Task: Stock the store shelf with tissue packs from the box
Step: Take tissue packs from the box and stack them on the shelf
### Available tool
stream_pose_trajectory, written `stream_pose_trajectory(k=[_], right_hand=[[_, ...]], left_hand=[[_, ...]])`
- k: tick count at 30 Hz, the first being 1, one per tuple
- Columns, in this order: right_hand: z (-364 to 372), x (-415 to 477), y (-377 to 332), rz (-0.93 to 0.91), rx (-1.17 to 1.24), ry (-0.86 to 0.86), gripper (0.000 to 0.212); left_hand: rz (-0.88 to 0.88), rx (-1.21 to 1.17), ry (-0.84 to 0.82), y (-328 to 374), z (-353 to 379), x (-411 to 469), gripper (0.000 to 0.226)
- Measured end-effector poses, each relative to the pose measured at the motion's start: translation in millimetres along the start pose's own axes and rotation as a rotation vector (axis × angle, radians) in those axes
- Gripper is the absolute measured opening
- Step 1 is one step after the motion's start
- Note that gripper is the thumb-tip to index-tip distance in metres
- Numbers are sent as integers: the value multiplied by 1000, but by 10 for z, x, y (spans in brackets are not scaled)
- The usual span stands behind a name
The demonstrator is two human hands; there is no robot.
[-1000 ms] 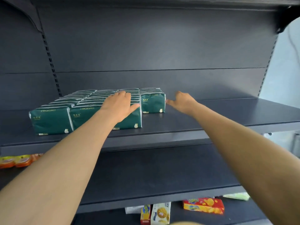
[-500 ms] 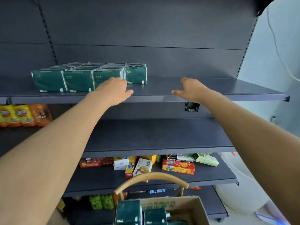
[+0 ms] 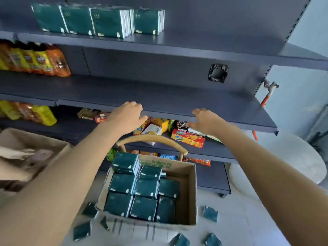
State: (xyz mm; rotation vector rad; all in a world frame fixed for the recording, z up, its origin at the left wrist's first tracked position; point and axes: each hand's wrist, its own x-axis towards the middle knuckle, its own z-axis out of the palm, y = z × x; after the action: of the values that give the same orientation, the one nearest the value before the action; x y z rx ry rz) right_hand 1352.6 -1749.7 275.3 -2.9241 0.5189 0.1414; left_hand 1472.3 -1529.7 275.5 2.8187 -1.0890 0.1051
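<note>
Green tissue packs (image 3: 99, 21) stand in rows on the top dark shelf (image 3: 195, 48). Below me a cardboard box (image 3: 190, 197) holds several more green packs (image 3: 142, 189), and a few lie loose on the floor (image 3: 210, 213). My left hand (image 3: 126, 118) and my right hand (image 3: 204, 121) hover with relaxed fingers, both empty, in front of the edge of the middle shelf (image 3: 177, 102), above the box.
A curved wooden chair back (image 3: 152, 139) rises behind the box. Snack boxes (image 3: 188, 139) fill the lower shelf, chip bags (image 3: 35, 59) the left bays. Another carton (image 3: 26, 153) stands at left, a white round stool (image 3: 284, 162) at right.
Both hands have left the top shelf and come down to middle-shelf height. My view has tipped downward, so the box of packs now shows fully.
</note>
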Motion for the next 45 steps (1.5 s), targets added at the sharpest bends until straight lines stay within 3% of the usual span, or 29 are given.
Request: stream_pose_trajectory(k=[5, 14, 22, 32, 38, 45], right_hand=[[927, -2, 150, -1, -12, -211, 50], [2414, 13, 176, 40, 49, -482, 52], [3608, 36, 125, 119, 133, -680, 42], [4327, -104, 51, 357, 256, -582, 70], [4549, -121, 46, 806, 621, -537, 64], [4663, -219, 0, 945, 796, -472, 49]], left_hand=[[-5, -2, -201, 42, 807, -314, 42], [-27, -105, -485, -114, 2274, -679, 41], [-42, -97, -634, -307, 3331, -910, 40], [-4, -158, -621, -464, 3869, -1007, 46], [-15, -154, -618, -526, 3994, -1025, 49], [49, -89, -634, -556, 4090, -1004, 44]])
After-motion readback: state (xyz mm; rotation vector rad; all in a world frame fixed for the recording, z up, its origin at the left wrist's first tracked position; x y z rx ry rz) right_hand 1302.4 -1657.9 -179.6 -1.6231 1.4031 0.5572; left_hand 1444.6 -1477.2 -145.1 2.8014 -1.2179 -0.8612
